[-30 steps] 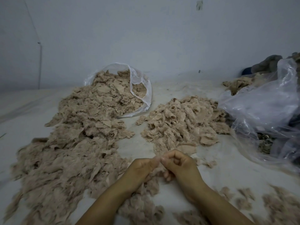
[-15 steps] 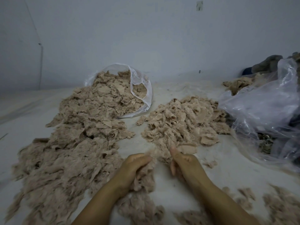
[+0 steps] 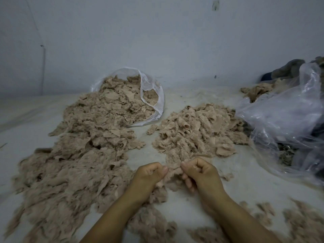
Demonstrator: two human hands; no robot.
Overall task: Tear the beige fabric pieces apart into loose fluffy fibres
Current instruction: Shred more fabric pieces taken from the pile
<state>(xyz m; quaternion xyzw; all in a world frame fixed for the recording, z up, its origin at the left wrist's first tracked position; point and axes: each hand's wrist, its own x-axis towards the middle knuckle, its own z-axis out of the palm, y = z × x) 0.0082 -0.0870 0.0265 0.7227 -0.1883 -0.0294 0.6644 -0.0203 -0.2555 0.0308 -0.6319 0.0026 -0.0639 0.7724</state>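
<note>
My left hand (image 3: 149, 178) and my right hand (image 3: 198, 171) are close together low in the middle, fingers curled, each pinching an end of a small beige fabric piece (image 3: 172, 171) stretched between them. Just beyond them lies a heap of beige fabric pieces (image 3: 196, 130). A long spread of beige fabric and fluffy fibres (image 3: 73, 165) runs down the left side. Loose fluffy fibres (image 3: 152, 223) lie under and between my forearms.
A clear plastic bag (image 3: 152, 95) lies open at the back, spilling beige pieces. A large crumpled clear plastic bag (image 3: 287, 120) sits at the right with dark cloth behind it. More fibre tufts (image 3: 301, 220) lie at the lower right. A pale wall stands behind.
My hands dropped apart onto the pile's near edge half a second ago, then rose and came together, each now pinching a fabric piece between them.
</note>
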